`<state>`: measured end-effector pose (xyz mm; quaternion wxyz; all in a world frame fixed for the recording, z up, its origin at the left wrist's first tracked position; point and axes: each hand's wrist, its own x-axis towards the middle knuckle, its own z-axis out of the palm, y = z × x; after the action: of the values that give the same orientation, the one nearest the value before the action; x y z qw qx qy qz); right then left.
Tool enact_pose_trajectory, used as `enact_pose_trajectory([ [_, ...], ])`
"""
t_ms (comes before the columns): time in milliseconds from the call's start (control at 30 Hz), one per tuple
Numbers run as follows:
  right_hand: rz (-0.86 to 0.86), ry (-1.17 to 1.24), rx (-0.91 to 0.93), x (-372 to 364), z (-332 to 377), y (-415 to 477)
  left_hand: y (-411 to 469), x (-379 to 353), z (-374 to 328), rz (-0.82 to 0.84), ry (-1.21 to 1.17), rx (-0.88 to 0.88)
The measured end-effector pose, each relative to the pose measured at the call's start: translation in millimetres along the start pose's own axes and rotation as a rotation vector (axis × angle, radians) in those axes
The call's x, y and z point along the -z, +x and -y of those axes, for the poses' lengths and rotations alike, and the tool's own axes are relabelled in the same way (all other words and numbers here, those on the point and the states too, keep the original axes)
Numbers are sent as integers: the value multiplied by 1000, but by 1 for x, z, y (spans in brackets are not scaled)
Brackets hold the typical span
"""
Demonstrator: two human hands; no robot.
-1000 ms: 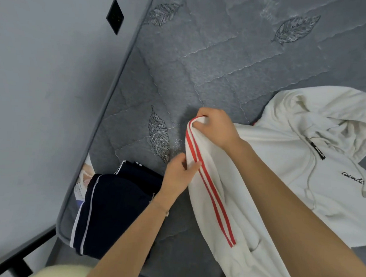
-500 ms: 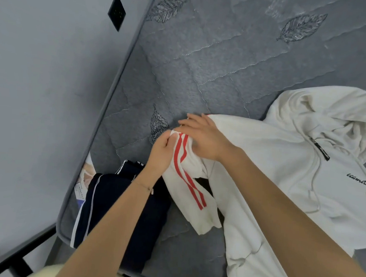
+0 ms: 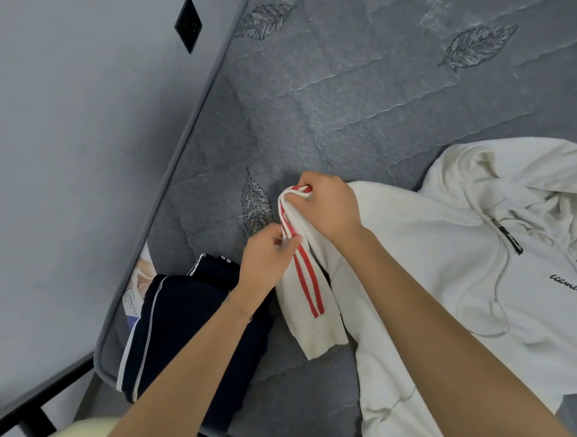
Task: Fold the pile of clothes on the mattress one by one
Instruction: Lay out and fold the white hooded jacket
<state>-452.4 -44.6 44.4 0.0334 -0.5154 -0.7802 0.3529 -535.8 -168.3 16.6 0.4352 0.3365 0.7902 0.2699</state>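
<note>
The white hoodie (image 3: 429, 255) bears black chest script, roughly "ccamet", its end cut off.

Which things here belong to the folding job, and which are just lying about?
Part of the job: white hoodie, its striped sleeve gripped by left hand and right hand; navy garment; mattress.
Just there: wall socket, printed label, bed frame.

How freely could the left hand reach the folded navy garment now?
Probably yes: the left hand pinches the striped sleeve right beside the navy garment, nothing between, but must let go first.
</note>
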Motion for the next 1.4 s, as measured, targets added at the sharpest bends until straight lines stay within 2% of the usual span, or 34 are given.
enact_pose_trajectory([
  [67,-21,-67,16,-1,0,0,3,0,-4,-7,22,10],
  [200,-63,-208,48,3,-10,0,9,18,-8,-155,-196,61],
  [300,54,-47,286,3,4,-5,14,44,-16,-171,-287,-69],
  [400,171,54,356,-4,27,-1,17,65,-21,-84,-266,-167],
  [533,74,117,203,-6,48,7,21,83,-18,-129,-138,-154],
  [667,4,232,110,-6,54,7,25,92,-3,-131,110,-131],
  [867,6,237,60,-14,56,1,16,99,17,-298,251,65],
  [967,4,262,29,-19,61,1,14,111,25,-391,323,24],
  [1233,-60,291,-79,-24,70,4,19,137,23,-481,314,-201],
  [1400,-71,323,-68,-22,71,2,18,140,13,-444,78,-268],
])
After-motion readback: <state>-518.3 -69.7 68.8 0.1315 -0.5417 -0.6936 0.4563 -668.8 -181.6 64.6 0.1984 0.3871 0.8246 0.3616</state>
